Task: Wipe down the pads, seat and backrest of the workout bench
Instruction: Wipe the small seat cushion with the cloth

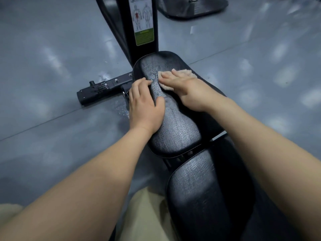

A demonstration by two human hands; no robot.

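Overall, a glossy grey floor [52,58] fills most of the view, with a seam line running across it. A black padded surface [175,136] runs from the lower frame up to the centre. It is in two sections with a gap between them: near pad [199,188] and far pad [173,126] (which is seat and which is backrest cannot be told). A black upright post [125,32] stands just beyond the far pad and carries a muscle-diagram label [143,21]. A black foot bar [102,89] lies on the floor left of the far pad.

Left hand [145,105] lies relaxed along the far pad's left edge, fingers nearly straight, thumb on top, holding nothing. Right hand [184,84] lies flat with fingers straight, pressing a tan cloth [187,72] onto the far pad near its far end. The cloth shows beyond and beneath that hand. The hands are near each other, not touching.
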